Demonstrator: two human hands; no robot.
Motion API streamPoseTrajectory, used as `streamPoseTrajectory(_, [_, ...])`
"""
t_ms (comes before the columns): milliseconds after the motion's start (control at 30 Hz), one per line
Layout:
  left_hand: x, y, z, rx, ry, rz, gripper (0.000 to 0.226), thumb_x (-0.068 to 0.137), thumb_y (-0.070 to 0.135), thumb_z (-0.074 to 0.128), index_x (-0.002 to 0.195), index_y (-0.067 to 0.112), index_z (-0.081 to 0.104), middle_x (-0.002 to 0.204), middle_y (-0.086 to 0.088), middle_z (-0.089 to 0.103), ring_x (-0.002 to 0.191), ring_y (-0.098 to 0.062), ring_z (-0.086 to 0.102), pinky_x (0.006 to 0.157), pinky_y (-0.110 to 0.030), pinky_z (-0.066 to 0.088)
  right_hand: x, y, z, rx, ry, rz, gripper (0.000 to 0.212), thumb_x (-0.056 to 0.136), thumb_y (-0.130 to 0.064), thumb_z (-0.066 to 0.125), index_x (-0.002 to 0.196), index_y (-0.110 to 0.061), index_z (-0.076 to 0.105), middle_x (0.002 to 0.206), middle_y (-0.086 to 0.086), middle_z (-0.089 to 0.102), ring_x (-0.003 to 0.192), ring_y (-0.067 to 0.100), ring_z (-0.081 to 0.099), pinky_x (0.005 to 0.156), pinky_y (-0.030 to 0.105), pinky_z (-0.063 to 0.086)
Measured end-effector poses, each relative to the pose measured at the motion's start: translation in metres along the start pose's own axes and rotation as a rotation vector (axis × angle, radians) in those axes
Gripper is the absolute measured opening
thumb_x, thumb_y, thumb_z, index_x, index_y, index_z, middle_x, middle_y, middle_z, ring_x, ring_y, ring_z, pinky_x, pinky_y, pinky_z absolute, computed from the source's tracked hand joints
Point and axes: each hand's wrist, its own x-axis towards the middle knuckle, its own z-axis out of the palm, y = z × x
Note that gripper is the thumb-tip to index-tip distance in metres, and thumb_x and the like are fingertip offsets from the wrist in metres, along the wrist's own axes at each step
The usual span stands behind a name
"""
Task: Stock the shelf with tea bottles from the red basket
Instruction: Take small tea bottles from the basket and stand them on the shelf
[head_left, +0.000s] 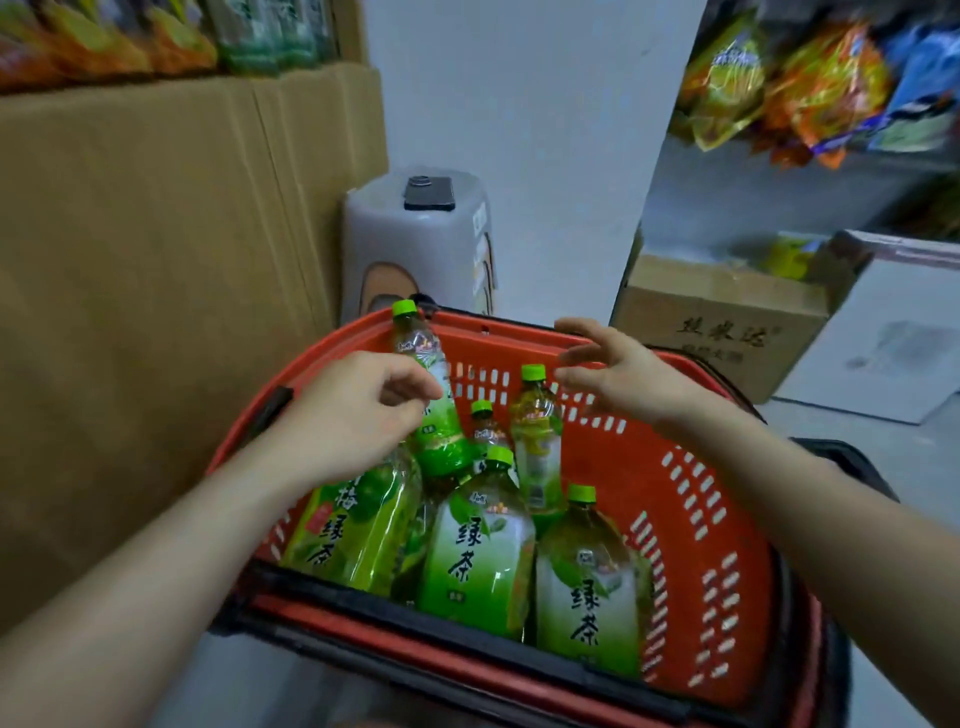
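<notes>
The red basket (727, 467) is in the middle, low down. It has holes in its walls and a black handle (415, 618) lies across the near edge. Inside are green tea bottles with bright green caps. Two big bottles (478, 551) stand side by side at the front. One more bottle (353, 525) leans on the left side. A yellow tea bottle (537, 441) stands near the back, and a small bottle (485, 423) peeks out just beside it.

The left hand (358, 410) has its fingers curled round a tilted tea bottle (423, 345). This bottle's cap points up at the far rim and its bottom is still down among the others. The right hand (618, 374) holds nothing. Its fingers are spread out over the back of the basket, near the yellow bottle's cap.

A big sheet of cardboard (156, 260) stands on the left. Behind the basket is a grey stool (415, 249) with a phone (429, 193) on top, in front of a white wall (519, 130). A brown box (722, 317) sits on the right. Bags of snacks (779, 88) sit on a shelf up high.
</notes>
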Motion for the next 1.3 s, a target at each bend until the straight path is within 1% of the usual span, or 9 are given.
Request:
streamPoseTrajectory(133, [0.02,-0.002,0.023,0.014,0.003,-0.089,0.025,0.086,0.008,0.063,0.088,0.032,0.069,0.091,0.014,0.068,0.089,-0.01,0.065,0.082,-0.03,0.052,0.034,0.026,0.018,-0.048,0.045,-0.021,0.062,0.093,-0.024,0.06,0.148,-0.029,0.031,0.141,0.005,0.046,0.085,0.01,0.06,0.059,0.012,0.049])
streamPoseTrajectory(300, [0.038,-0.004,0.053,0.061,-0.117,-0.163,0.03,0.089,0.01,0.058,0.108,0.032,0.062,0.103,0.012,0.062,0.094,-0.011,0.061,0.085,-0.034,0.053,0.061,0.048,0.037,-0.353,0.052,-0.152,0.053,0.093,-0.019,0.059,0.143,-0.026,0.043,0.152,0.001,0.036,0.132,0.021,0.045,0.108,0.036,0.041])
streamPoseTrajectory(533, [0.06,0.005,0.096,0.165,-0.226,-0.182,0.036,0.088,0.015,0.059,0.124,0.022,0.058,0.119,0.003,0.062,0.106,-0.016,0.058,0.094,-0.032,0.047,0.064,0.055,0.037,-0.498,0.104,-0.271,0.027,0.089,-0.023,0.064,0.115,-0.019,0.069,0.139,0.0,0.047,0.115,0.021,0.055,0.094,0.035,0.047])
streamPoseTrajectory(700, [0.091,0.003,0.136,0.254,-0.213,-0.214,0.052,0.084,0.034,0.062,0.129,0.013,0.045,0.119,-0.008,0.061,0.106,-0.029,0.059,0.09,-0.04,0.049,0.066,0.055,0.044,-0.41,0.061,-0.222,0.043,0.089,-0.003,0.055,0.129,-0.017,0.056,0.134,0.003,0.044,0.119,0.021,0.049,0.095,0.027,0.044])
streamPoseTrajectory(867, [0.111,0.011,0.173,0.061,-0.074,-0.443,0.068,0.071,0.05,0.074,0.123,0.019,0.044,0.105,-0.001,0.064,0.092,-0.025,0.063,0.069,-0.031,0.046,0.069,0.058,0.019,0.017,0.064,-0.102,0.068,0.084,0.016,0.047,0.14,-0.024,0.041,0.107,0.001,0.056,0.101,0.021,0.056,0.079,0.026,0.051])
streamPoseTrajectory(1000, [0.097,0.012,0.156,-0.263,0.029,-0.365,0.064,0.058,0.039,0.087,0.113,0.025,0.057,0.103,0.007,0.068,0.092,-0.016,0.066,0.083,-0.035,0.055,0.063,0.055,-0.004,0.435,-0.044,-0.008,0.063,0.089,-0.006,0.063,0.14,-0.034,0.039,0.115,0.004,0.063,0.101,0.021,0.065,0.089,0.043,0.05])
streamPoseTrajectory(1100, [0.095,0.012,0.109,-0.617,0.113,-0.288,0.042,0.064,0.015,0.085,0.097,0.027,0.063,0.095,0.006,0.073,0.089,-0.015,0.07,0.082,-0.034,0.056,0.057,0.052,-0.011,0.379,-0.358,0.053,0.06,0.08,-0.045,0.064,0.136,-0.038,0.046,0.138,-0.001,0.056,0.124,0.019,0.054,0.108,0.048,0.038])
streamPoseTrajectory(1200, [0.095,0.011,0.071,-1.013,0.167,-0.215,0.022,0.081,-0.003,0.064,0.097,0.011,0.063,0.095,-0.009,0.07,0.086,-0.026,0.067,0.08,-0.038,0.054,0.054,0.044,0.0,0.441,-0.56,0.0,0.071,0.077,-0.036,0.072,0.141,-0.026,0.044,0.131,0.01,0.062,0.122,0.031,0.058,0.106,0.056,0.04])
streamPoseTrajectory(1300, [0.091,0.007,0.057,-1.102,0.154,-0.233,0.013,0.089,0.004,0.053,0.096,0.009,0.063,0.095,-0.014,0.065,0.081,-0.023,0.062,0.073,-0.031,0.05,0.053,0.03,0.021,0.463,-0.485,0.001,0.081,0.062,-0.036,0.087,0.134,-0.024,0.052,0.114,0.018,0.07,0.114,0.045,0.06,0.102,0.069,0.034])
